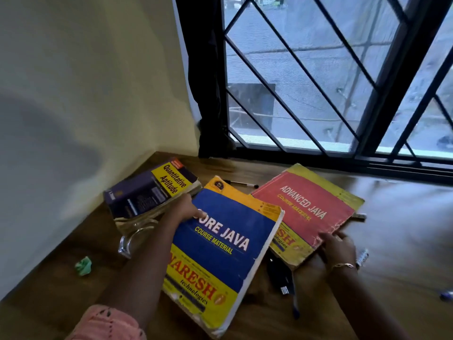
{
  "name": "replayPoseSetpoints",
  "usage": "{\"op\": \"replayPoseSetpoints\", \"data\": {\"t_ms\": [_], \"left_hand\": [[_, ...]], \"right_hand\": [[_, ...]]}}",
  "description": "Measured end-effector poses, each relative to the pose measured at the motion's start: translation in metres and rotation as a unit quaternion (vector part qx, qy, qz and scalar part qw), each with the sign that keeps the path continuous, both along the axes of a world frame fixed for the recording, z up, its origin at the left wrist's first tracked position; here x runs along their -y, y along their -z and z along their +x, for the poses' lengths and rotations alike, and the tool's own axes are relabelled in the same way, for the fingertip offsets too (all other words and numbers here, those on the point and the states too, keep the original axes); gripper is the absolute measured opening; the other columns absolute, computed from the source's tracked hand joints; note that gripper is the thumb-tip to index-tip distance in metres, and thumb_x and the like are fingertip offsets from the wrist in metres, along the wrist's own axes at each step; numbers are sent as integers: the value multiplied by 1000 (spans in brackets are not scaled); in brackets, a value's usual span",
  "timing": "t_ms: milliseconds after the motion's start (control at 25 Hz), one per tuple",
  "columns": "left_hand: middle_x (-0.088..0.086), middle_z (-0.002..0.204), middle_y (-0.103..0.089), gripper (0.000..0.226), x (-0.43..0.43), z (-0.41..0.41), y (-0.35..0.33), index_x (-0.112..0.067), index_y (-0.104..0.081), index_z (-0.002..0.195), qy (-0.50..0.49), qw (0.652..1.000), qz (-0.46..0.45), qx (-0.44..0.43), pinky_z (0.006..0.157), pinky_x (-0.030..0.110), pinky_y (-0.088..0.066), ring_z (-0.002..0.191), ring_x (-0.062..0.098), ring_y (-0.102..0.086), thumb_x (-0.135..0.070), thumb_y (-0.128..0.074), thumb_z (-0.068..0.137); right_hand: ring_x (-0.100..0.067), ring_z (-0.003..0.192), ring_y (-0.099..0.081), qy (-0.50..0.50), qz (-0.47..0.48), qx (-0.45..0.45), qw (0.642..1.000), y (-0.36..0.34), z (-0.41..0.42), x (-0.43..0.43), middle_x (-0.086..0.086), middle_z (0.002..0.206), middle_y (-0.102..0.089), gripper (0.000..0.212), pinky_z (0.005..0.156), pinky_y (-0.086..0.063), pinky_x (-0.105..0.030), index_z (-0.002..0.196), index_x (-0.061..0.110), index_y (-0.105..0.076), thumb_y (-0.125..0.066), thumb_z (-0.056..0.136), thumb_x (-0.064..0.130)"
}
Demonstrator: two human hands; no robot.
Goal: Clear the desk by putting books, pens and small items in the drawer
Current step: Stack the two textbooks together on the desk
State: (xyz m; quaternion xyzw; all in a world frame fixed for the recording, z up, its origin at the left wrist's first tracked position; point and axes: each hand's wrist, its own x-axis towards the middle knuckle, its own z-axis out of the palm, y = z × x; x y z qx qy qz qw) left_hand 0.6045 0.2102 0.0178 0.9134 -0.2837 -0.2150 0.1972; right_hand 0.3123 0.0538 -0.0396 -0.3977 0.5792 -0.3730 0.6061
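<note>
My left hand (182,211) grips the left edge of the blue and yellow Core Java book (220,256), thumb on its cover; the book is tilted, its near end lifted. My right hand (337,246) holds the near right edge of the red Advanced Java book (306,212), which lies partly under the blue one. A thick purple Quantitative Aptitude book (149,190) lies by the wall corner. A black pen (241,184) lies behind the books. A blue pen (295,305) and a black item (279,273) lie between my arms. No drawer is in view.
The wooden desk (61,285) meets a cream wall on the left and a barred window (318,82) at the back. A clear glass holder (132,239) sits under the purple book. A crumpled green paper (83,266) lies left. Small items (362,257) lie right.
</note>
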Motion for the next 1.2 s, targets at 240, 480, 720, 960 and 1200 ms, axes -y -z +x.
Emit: {"op": "replayPoseSetpoints", "data": {"t_ms": [240, 480, 720, 960, 1200], "left_hand": [[10, 101, -66, 20, -25, -7, -18, -15, -56, 110, 61, 963, -230, -129, 64, 28, -49, 80, 17, -63, -13, -57, 91], [4, 91, -67, 16, -49, -24, -45, -24, -57, 95, 32, 925, -340, -168, 62, 27, -57, 66, 11, -68, -9, -55, 90], [-9, 75, -73, 23, -68, -66, -95, -21, -59, 95, 48, 892, -414, -174, 58, 19, -55, 67, 7, -68, 0, -53, 87], [-12, 72, -73, 21, -57, -141, -145, -21, -59, 94, 93, 843, -495, -188, 55, 16, -54, 63, 3, -68, -10, -54, 77], [-3, 79, -74, 21, 17, -213, -127, -18, -62, 97, 86, 792, -514, -317, 61, 25, -56, 69, 12, -69, -16, -57, 77]], "right_hand": [[-32, 84, -64, 7, 91, 43, 995, -24, 5, 32, -16, 92, -66, 41, 87, -51, -46, 110, -1, -58, -70, 75, 18], [-37, 102, -60, -82, 61, 28, 994, -38, 24, 30, -19, 109, -61, 46, 92, -46, -54, 117, -1, -49, -70, 78, 14], [-6, 39, -59, -87, -63, 71, 992, -73, 14, 40, -7, 70, -59, 33, 38, -50, -22, 111, 2, -52, -53, 82, -12], [3, 43, -57, -84, -214, 115, 966, -140, -85, 63, 16, 49, -65, 30, 47, -50, -13, 78, 20, -54, -48, 87, -8], [4, 53, -61, -27, -316, 128, 940, -173, -190, 66, 21, 57, -67, 10, 53, -51, -12, 84, 21, -57, -64, 80, 15]]}}
